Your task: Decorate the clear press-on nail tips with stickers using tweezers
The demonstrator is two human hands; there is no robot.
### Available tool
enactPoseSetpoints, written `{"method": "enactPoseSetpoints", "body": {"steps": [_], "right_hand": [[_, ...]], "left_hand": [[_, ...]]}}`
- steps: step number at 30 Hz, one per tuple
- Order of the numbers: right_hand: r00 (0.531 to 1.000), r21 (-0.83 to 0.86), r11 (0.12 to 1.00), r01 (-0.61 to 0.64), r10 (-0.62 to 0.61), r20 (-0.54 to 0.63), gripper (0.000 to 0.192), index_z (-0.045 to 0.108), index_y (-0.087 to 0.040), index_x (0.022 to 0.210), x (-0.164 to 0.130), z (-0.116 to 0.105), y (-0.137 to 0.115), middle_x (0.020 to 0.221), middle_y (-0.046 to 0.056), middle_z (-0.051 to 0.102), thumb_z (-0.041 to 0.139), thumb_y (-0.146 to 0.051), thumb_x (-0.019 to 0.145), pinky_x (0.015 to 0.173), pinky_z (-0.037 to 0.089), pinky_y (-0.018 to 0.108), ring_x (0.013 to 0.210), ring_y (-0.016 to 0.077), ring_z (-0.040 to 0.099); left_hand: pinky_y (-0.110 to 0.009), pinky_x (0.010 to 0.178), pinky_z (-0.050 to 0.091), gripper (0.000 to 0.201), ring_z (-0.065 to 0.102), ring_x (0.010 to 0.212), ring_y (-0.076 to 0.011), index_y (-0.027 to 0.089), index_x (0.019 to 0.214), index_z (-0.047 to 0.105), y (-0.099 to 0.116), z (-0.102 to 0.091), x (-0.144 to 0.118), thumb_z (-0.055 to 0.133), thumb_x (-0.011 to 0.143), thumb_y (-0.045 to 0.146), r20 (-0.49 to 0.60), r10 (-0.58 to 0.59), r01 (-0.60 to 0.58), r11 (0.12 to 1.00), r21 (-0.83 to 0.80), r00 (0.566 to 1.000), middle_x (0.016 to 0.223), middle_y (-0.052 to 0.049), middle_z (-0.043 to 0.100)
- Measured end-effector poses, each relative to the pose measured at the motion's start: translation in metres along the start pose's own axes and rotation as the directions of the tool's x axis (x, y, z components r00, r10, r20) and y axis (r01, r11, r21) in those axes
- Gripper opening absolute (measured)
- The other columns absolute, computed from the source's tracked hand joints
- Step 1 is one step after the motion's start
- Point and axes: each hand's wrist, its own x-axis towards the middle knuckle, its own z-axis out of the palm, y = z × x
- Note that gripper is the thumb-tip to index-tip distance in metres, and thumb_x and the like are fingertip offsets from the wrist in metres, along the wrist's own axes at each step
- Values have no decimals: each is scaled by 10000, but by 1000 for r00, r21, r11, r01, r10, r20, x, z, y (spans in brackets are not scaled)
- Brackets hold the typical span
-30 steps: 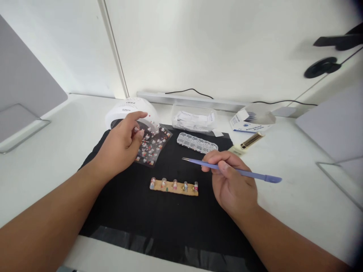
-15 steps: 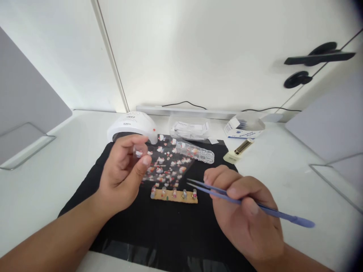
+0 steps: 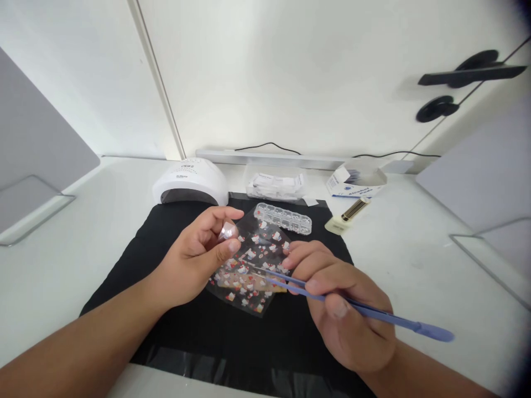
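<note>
My left hand (image 3: pixel 201 251) pinches one corner of a clear sticker sheet (image 3: pixel 257 251) printed with small white-and-red cartoon figures. The sheet hangs tilted over the black mat. In my right hand (image 3: pixel 340 296) is a pair of blue tweezers (image 3: pixel 373 314), its tips slightly apart and close to the sheet's face. I cannot tell whether the tips touch it. Behind the see-through sheet lies a tan strip (image 3: pixel 280 286), mostly covered; the nail tips on it are hard to make out now.
A black mat (image 3: pixel 166 337) covers the white table. Behind it stand a white nail lamp (image 3: pixel 191 179), a clear box of packets (image 3: pixel 276 185) and an alcohol-pad box (image 3: pixel 357 182). A clear compartment case (image 3: pixel 284 218) and a gold-capped bottle (image 3: pixel 348 215) lie nearer.
The sticker sheet has moved down and nearer, now in front of the tan strip, and its angle has changed. My left hand moved rightward; the tweezers shifted left to the sheet.
</note>
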Motion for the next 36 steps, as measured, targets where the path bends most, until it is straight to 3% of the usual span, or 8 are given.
{"method": "enactPoseSetpoints", "body": {"steps": [5, 10, 20, 25, 29, 32, 36], "right_hand": [[999, 58, 998, 4, -1, -40, 189, 734, -218, 964, 3, 2, 1, 735, 57, 665, 547, -219, 935, 778, 489, 450, 807, 243, 628], [995, 67, 997, 32, -26, -98, 190, 731, -188, 940, 7, 3, 4, 730, 52, 668, 541, -188, 936, 812, 472, 452, 798, 234, 623], [988, 91, 996, 17, -3, -153, 200, 737, -192, 896, 11, 3, 5, 718, 42, 668, 541, -165, 927, 801, 484, 430, 782, 221, 612], [990, 84, 996, -13, 24, -138, 200, 740, -199, 903, 11, 2, 6, 723, 43, 673, 543, -182, 932, 804, 484, 433, 777, 218, 616], [990, 75, 997, -36, 46, -137, 206, 740, -213, 903, 11, 1, 9, 734, 42, 670, 539, -183, 933, 786, 477, 437, 779, 222, 611], [989, 51, 998, -47, 54, -139, 204, 738, -225, 900, 11, 0, 11, 720, 38, 663, 539, -194, 931, 779, 474, 439, 777, 225, 608], [987, 24, 999, -47, 51, -152, 197, 732, -231, 883, 11, -1, 14, 710, 30, 663, 542, -199, 926, 810, 472, 447, 774, 223, 613]], "left_hand": [[-186, 586, 428, 132, 495, 655, -88, 213, 990, 652, 0, 4, 4, 711, 881, 258, 7, -83, 83, 988, -130, 997, 772, 15, 570], [-136, 537, 370, 182, 446, 597, -51, 165, 832, 660, 0, 3, 11, 790, 813, 290, -49, -71, 61, 980, -190, 996, 692, 37, 549], [-159, 531, 352, 211, 421, 547, -58, 159, 788, 605, -4, -14, 16, 688, 906, 313, -9, -90, 88, 989, -118, 996, 610, 50, 514], [-190, 557, 374, 283, 436, 592, -82, 169, 934, 626, -4, -10, 14, 646, 902, 449, 41, -121, 126, 981, -149, 992, 690, 39, 516], [-193, 601, 369, 275, 448, 654, -81, 156, 945, 620, 1, -7, 13, 716, 840, 391, 101, -153, 161, 984, -72, 983, 773, 33, 537], [-205, 611, 357, 189, 449, 652, -83, 143, 824, 598, 3, -7, 13, 657, 878, 314, 144, -214, 206, 976, 69, 966, 732, 34, 542], [-219, 603, 346, 184, 430, 641, -89, 151, 809, 603, 3, -6, 13, 605, 915, 301, 134, -198, 173, 969, 174, 971, 700, 43, 524]]}}
